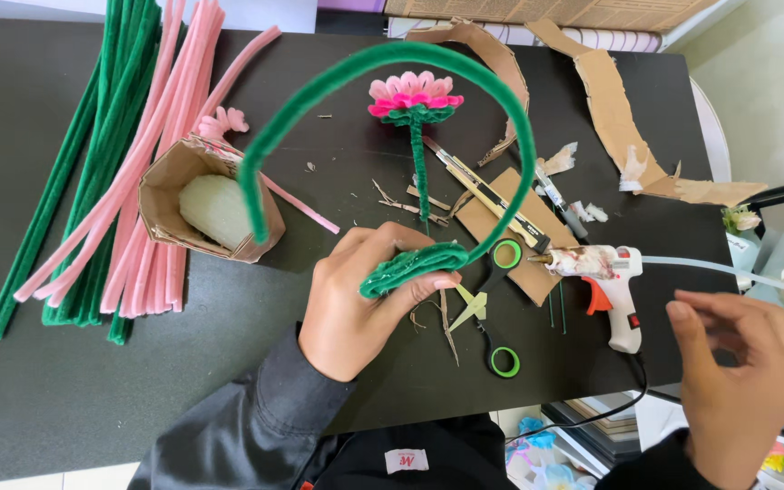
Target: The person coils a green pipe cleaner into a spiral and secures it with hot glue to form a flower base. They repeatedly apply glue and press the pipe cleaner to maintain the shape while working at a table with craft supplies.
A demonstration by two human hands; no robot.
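While the black table (65,381) is being looked down on, a green pipe cleaner (392,68) with a coiled end is being pinched in the left hand (365,295), just left of the scissors (496,308). Right of the scissors, beyond the glue gun (605,277), the right hand (741,381) is being held loosely open, grasping nothing.

You have bright, even daylight here, strongest at the right edge of the black table (65,381), where the pale floor washes out. The matte tabletop gives almost no glare, and shadows under the things on it are soft and short. Focus is crisp across the middle. Your right hand (741,390) is slightly soft at the lower right corner, and the table's edges bow a little from the wide lens.
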